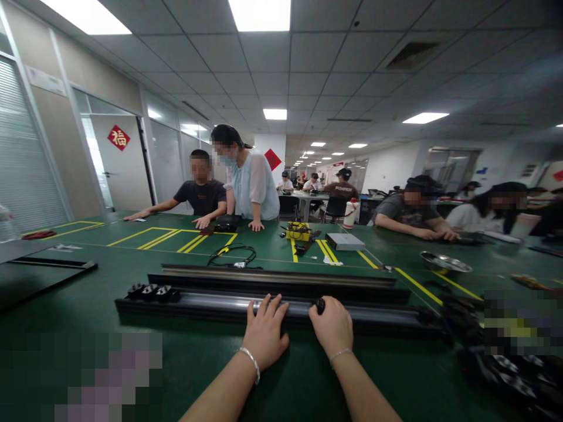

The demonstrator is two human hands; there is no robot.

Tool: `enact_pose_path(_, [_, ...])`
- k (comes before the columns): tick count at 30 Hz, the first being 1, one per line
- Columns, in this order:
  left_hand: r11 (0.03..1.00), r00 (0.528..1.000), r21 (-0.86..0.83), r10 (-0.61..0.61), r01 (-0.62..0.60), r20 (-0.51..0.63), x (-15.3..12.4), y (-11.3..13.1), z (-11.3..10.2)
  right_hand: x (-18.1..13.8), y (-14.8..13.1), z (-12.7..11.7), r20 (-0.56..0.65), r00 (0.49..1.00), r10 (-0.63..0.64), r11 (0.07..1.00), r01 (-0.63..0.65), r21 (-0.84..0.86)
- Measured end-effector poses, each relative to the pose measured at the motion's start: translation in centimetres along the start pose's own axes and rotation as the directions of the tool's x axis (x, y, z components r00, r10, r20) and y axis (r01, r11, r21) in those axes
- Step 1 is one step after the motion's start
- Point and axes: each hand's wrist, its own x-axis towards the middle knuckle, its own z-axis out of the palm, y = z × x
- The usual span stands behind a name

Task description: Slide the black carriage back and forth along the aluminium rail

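Observation:
A long black power track rail (211,305) lies crosswise on the green table in front of me. My left hand (265,331) rests on its middle with the fingers spread. Just right of it, my right hand (335,325) is closed around a small black socket module (320,305) at the rail; the fingers hide most of that piece. Several black socket modules (152,291) sit side by side at the rail's left end. Directly behind lies a second dark rail (281,281), parallel to the first.
Black modules (510,375) are heaped at the right. Farther back are a metal bowl (446,262), a black cable (233,253), a yellow item (298,230) and a grey box (345,241). A dark frame (48,264) lies left. Other people sit and stand around the table.

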Motion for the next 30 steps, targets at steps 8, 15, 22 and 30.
enact_pose_path(8, [1.0, 1.0, -0.011, 0.001, -0.001, 0.002, 0.0, 0.0, -0.2, 0.1, 0.0, -0.1, 0.015, 1.0, 0.011, 1.0, -0.011, 0.002])
enact_pose_path(15, [1.0, 1.0, -0.015, 0.006, -0.006, -0.008, 0.0, 0.0, -0.3, 0.1, 0.0, 0.0, -0.002, 1.0, -0.004, 1.0, 0.004, 0.005])
enact_pose_path(22, [1.0, 1.0, -0.005, -0.011, 0.011, 0.022, -0.1, 0.2, -0.5, 0.0, 0.0, 0.1, -0.027, 0.999, -0.019, 1.0, 0.019, -0.02])
enact_pose_path(30, [0.999, 1.0, -0.035, -0.003, 0.003, 0.001, 0.0, 0.2, -0.4, 0.4, 1.1, 0.1, -0.042, 0.999, 0.014, 1.0, -0.015, -0.022])
